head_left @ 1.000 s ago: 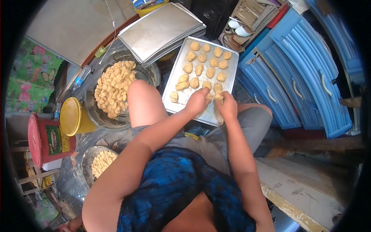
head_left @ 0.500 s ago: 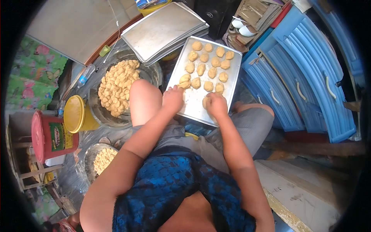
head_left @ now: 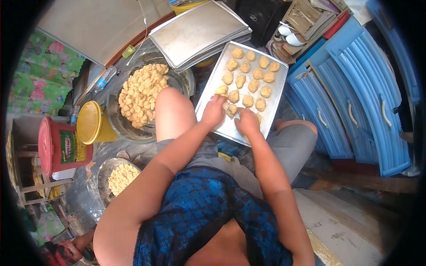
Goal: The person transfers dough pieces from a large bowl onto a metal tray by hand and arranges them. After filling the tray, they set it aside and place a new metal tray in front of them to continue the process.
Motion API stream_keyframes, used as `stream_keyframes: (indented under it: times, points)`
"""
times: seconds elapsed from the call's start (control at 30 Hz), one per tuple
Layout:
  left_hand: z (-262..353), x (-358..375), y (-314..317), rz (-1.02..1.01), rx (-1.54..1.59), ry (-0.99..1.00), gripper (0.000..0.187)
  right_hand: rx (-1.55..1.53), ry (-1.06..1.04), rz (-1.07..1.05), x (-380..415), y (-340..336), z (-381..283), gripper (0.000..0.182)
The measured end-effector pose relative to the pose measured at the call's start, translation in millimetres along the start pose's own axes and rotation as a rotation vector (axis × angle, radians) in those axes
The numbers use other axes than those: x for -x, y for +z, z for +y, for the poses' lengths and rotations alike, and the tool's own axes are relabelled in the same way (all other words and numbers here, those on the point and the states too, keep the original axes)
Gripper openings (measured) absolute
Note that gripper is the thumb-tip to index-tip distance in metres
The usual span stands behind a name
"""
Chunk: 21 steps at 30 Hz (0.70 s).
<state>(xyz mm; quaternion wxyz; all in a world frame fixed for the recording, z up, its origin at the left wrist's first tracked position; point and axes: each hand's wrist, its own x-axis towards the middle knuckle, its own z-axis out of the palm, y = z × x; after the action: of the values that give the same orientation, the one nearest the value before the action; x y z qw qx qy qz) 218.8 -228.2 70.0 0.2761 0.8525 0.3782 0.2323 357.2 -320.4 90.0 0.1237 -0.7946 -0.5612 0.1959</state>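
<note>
Tray: there it lay, a metal tray [head_left: 213, 94] between the knees, dough balls [head_left: 253, 85] in loose rows from its centre up to 12 o'clock.
Left hand: at the tray's 7 o'clock, the left hand [head_left: 214, 111] had its fingers bent low beside a lump; whether it gripped, I could not tell.
Right hand: at 6 o'clock came the right hand [head_left: 247, 122], fingers curled, its grip hidden.
Loose lump: one dough lump [head_left: 231, 111] sat on the metal between the two hands.
Big basin: over at the tray's 9 o'clock, a wide basin [head_left: 182, 80] held a dough heap [head_left: 141, 98].
Stack: metal sheets [head_left: 199, 33] lay piled at 11 o'clock.
Drawers: blue drawers [head_left: 361, 95] stood at 3 o'clock.
</note>
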Motion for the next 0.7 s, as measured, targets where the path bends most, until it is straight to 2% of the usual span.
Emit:
stream_keyframes:
  times: [0.03, 0.13, 0.2, 0.33, 0.4, 0.43, 0.5, 0.53, 0.57, 0.63, 0.7]
  points:
    - [-4.4, -0.6, -2.6, 0.088, -0.122, -0.022, 0.039, 0.003, 0.002, 0.000, 0.5, -0.3, -0.7, 0.038]
    - [-12.4, -0.9, -9.1, 0.125, -0.136, -0.092, 0.034, 0.007, -0.006, 0.031, 2.1, -4.0, -7.7, 0.042]
    - [-16.2, -3.3, -11.4, -0.065, -0.096, -0.233, 0.036, -0.039, -0.072, 0.052, 2.1, -8.1, -13.1, 0.043]
    - [-11.6, 0.5, -3.7, 0.035, -0.167, -0.222, 0.039, 0.080, -0.109, 0.047, 0.5, 3.9, -12.8, 0.042]
    - [-15.0, 0.9, -0.7, 0.176, -0.291, -0.049, 0.037, 0.093, -0.099, 0.045, -0.4, 3.7, -12.1, 0.041]
    - [-15.5, 0.4, -1.6, 0.175, -0.289, -0.045, 0.037, 0.094, -0.095, 0.047, -0.2, 3.5, -12.1, 0.041]
    - [-13.4, -4.1, -5.7, -0.119, -0.225, -0.222, 0.035, 0.068, -0.082, 0.004, -1.3, 2.1, -11.7, 0.040]
    - [-6.7, -2.4, -8.4, -0.161, -0.203, -0.302, 0.035, 0.070, -0.078, 0.010, -1.3, 1.6, -11.3, 0.040]
    - [-3.3, 0.3, -9.1, -0.160, -0.201, -0.295, 0.035, 0.065, -0.088, -0.003, -0.6, 1.8, -10.9, 0.039]
    - [-1.5, 6.9, -11.9, -0.317, -0.165, -0.398, 0.037, 0.059, -0.093, -0.012, -0.4, 2.3, -9.0, 0.039]
    - [-5.1, 10.2, -14.4, -0.315, -0.167, -0.378, 0.037, 0.033, -0.103, -0.056, 0.0, 3.1, -8.8, 0.038]
